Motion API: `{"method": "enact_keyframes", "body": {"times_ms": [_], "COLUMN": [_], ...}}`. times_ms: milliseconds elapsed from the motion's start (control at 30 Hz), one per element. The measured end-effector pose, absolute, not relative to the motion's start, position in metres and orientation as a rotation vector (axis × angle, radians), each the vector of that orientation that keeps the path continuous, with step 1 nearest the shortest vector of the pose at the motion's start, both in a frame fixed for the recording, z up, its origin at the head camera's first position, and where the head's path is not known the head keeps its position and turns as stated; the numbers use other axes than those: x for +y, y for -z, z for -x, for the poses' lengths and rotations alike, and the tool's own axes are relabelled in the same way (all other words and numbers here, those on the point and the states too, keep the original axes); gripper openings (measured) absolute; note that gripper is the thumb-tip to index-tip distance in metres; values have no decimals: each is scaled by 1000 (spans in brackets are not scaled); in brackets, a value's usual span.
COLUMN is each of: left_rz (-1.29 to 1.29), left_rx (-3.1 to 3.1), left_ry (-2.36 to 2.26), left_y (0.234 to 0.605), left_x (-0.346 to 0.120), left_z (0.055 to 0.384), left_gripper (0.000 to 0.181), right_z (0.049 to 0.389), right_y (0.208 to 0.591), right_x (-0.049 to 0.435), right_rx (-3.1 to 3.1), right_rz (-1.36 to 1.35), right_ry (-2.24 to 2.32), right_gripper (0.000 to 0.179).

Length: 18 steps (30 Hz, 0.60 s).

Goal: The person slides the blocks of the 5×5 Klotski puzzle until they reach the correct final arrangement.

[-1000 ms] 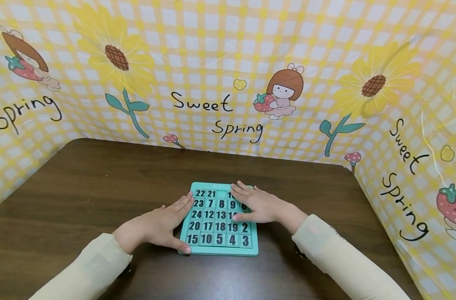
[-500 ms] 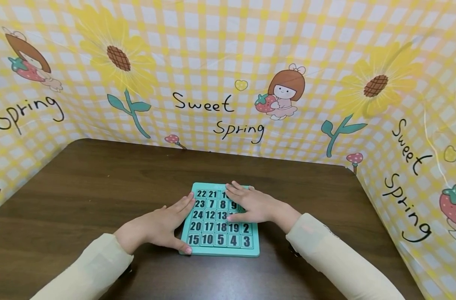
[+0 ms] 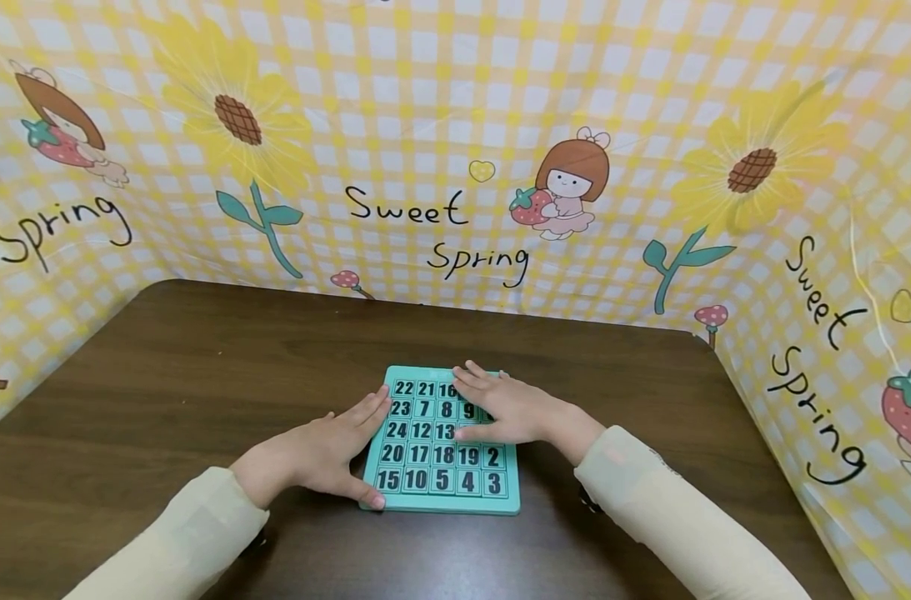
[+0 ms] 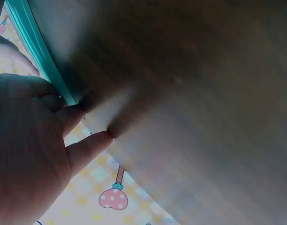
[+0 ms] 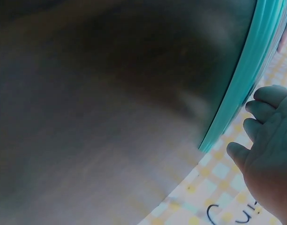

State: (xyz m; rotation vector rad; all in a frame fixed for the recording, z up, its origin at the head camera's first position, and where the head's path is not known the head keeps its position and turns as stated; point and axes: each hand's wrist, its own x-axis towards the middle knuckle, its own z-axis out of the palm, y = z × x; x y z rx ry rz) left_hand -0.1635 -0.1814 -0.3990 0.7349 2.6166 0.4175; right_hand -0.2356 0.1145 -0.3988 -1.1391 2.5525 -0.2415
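A turquoise number slide puzzle (image 3: 443,502) lies flat on the brown table. My left hand (image 3: 316,450) braces its left side, fairly straight fingers along the edge and the thumb on the near left corner. In the left wrist view the fingers of that hand (image 4: 33,136) touch the turquoise rim (image 4: 45,56). Over the puzzle's upper right part spreads my right hand (image 3: 518,408), fingertips by the 16 tile (image 3: 447,390) and thumb beside the 13 tile (image 3: 445,431). Several tiles are hidden beneath it. The right wrist view has the right hand (image 5: 270,150) extended above the puzzle's edge (image 5: 237,89).
Brown tabletop (image 3: 275,350) surrounds the puzzle. A yellow checked cloth (image 3: 417,108) with flowers and lettering rises behind the table and along both sides.
My right hand has slid a little left across the top row, and the 16 tile has moved left into the gap beside 21. The left hand stays at the puzzle's edge.
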Motion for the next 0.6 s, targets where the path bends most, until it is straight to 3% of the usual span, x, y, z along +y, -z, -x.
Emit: {"method": "enact_keyframes", "body": {"times_ms": [600], "left_rz": [-744], "left_rx": [2615], "left_ry": [-434], "left_y": [401], "left_x": [-181], "left_z": [164], "left_gripper": [133], "right_z": [226], "right_y": [397], "right_x": [169], "right_rx": [2606], "right_rz": [1040], "right_ry": [318], "right_gripper": [84]}}
